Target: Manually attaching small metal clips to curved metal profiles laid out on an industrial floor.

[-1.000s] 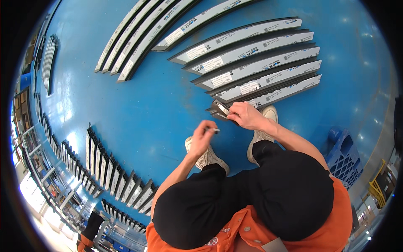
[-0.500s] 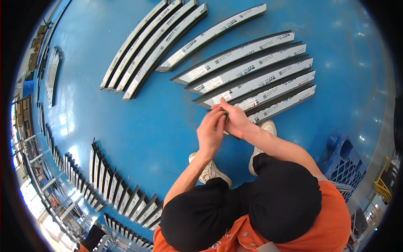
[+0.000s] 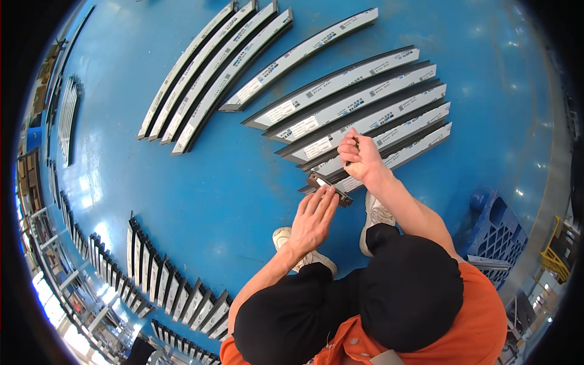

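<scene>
My left hand (image 3: 313, 222) lies flat with its fingers stretched out. Its fingertips touch the dark cut end (image 3: 342, 196) of the nearest frame profile (image 3: 417, 146), a long bar with a white-filmed face. Just above that bar, my right hand (image 3: 362, 159) is curled into a fist; whatever it grips, if anything, is hidden by the fingers. Beyond, several similar profiles lie side by side, among them one with a white label (image 3: 283, 111). A small white spot shows at the cut end beside my left fingertips, too small to make out.
Further left on the blue floor (image 3: 201, 188) lie four-sided curved strips (image 3: 210, 91) in a group. Rows of short profiles (image 3: 173, 283) stand at lower left. A blue plastic pallet (image 3: 499, 234) is at right. My shoes (image 3: 378, 210) stand close to the nearest bar.
My hands were together over the bar's end. Now they are apart: the right has moved up and closed into a fist, the left has flattened and dropped lower against the cut end.
</scene>
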`<state>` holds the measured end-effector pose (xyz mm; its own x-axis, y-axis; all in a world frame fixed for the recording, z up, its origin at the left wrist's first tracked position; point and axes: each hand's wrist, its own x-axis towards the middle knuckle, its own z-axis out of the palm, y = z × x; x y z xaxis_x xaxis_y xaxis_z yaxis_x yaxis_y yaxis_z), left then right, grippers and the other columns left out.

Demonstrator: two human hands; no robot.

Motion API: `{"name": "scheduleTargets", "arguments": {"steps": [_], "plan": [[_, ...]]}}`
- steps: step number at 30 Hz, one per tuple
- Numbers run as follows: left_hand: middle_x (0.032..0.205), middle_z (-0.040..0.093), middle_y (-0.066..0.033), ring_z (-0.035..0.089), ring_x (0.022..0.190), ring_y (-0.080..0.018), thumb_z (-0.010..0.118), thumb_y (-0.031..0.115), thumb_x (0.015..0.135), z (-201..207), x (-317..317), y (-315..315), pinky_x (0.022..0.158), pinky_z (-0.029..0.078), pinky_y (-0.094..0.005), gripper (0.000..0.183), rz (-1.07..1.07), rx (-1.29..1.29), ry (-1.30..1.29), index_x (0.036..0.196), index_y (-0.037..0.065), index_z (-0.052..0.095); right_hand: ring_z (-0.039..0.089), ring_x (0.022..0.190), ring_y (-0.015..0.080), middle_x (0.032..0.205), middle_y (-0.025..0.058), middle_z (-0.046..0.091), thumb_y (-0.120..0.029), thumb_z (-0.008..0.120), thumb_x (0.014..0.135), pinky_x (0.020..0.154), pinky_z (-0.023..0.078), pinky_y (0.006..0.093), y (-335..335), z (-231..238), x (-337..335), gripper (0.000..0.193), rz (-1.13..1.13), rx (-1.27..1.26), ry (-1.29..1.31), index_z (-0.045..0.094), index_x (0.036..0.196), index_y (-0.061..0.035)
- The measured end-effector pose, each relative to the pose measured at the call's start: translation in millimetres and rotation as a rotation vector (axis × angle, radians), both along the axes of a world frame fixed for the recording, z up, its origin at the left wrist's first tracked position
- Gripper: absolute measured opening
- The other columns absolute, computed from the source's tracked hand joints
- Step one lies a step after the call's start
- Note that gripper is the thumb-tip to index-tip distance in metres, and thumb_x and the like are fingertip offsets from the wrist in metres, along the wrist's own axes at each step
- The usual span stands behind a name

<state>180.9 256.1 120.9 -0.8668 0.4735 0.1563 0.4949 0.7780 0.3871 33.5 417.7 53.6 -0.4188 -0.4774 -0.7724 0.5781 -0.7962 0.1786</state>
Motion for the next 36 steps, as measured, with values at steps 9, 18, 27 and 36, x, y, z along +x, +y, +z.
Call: {"name": "scheduleTargets", "arguments": {"steps": [9,18,27,36], "plan": [[0.092,0.059,-0.0094,0.058,0.086,-0.0279,0.065,0.021,0.089,-41,-43,-11,0.079,0.046,-0.0388,0.015,-0.2,0.011,-0.074,0.095,0.009,0.058,0.023,0.047,0.0046,0.059,-0.0061,0.032,-0.027,0.053,0.105,0.04,0.014,0.0207,45,79,7,0.031,0.055,0.474,0.281,0.053,0.077,-0.0148],[0.074,0.065,-0.0128,0.058,0.064,-0.0283,0.068,0.017,0.089,18,-261,34,0.064,0.05,-0.0386,0.016,0.315,0.365,-0.442,0.089,0.001,0.067,0.026,0.047,0.004,0.08,0.0031,0.058,-0.018,0.053,0.104,0.042,0.021,0.0187,85,109,-52,0.025,0.19,0.591,0.629,0.062,0.122,-0.0034],[0.074,0.068,-0.01,0.06,0.065,-0.0233,0.067,0.034,0.093,-73,-510,102,0.065,0.05,-0.035,0.036,0.652,0.403,-0.262,0.092,-0.002,0.07,0.032,0.049,0.0042,0.085,0.0069,0.062,-0.013,0.053,0.103,0.043,0.023,0.0183,127,71,-82,0.024,0.216,0.381,0.575,0.064,0.12,0.0002],[0.104,0.071,-0.0149,0.062,0.08,-0.0344,0.054,0.042,0.1,-115,-536,128,0.076,0.05,-0.0433,0.045,0.714,0.372,-0.315,0.092,0.0,0.068,0.037,0.051,0.0048,0.076,0.0025,0.06,-0.015,0.054,0.103,0.044,0.027,0.0193,166,63,-140,0.022,0.295,0.548,0.567,0.068,0.111,0.0002]]}}
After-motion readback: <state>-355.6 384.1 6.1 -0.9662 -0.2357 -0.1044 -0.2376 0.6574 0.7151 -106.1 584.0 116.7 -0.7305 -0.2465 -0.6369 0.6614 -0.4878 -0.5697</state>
